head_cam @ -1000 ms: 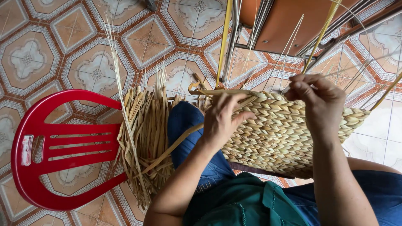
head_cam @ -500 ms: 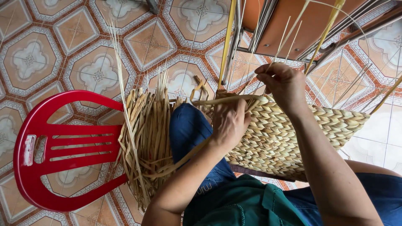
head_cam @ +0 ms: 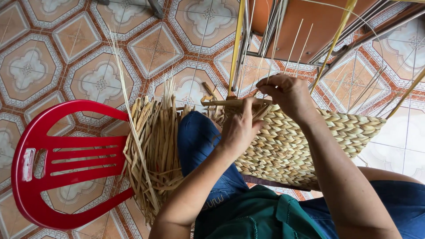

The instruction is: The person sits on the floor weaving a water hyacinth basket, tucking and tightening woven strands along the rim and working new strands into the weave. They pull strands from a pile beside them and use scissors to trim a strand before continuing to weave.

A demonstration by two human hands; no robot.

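A half-woven straw basket (head_cam: pixel 305 146) rests across my lap, its braided wall facing up. My left hand (head_cam: pixel 241 128) presses on the basket's upper left edge, thumb and fingers pinched on a flat straw strand (head_cam: pixel 230 102) that runs along the rim. My right hand (head_cam: pixel 287 92) is just above and to the right, fingers closed on thin upright straw stakes (head_cam: pixel 290 48) at the rim. The two hands are almost touching.
A bundle of loose dried straw (head_cam: pixel 152 150) lies on a red plastic chair (head_cam: pixel 57 163) at my left, beside my blue-jeaned knee (head_cam: pixel 199 137). A brown wooden bench with metal legs (head_cam: pixel 310 26) stands ahead. Long yellow stakes (head_cam: pixel 237 44) rise from the basket. Patterned floor tiles surround everything.
My right hand has moved left along the basket rim, from the right side to close beside my left hand. My left hand has shifted slightly up onto the flat strand.
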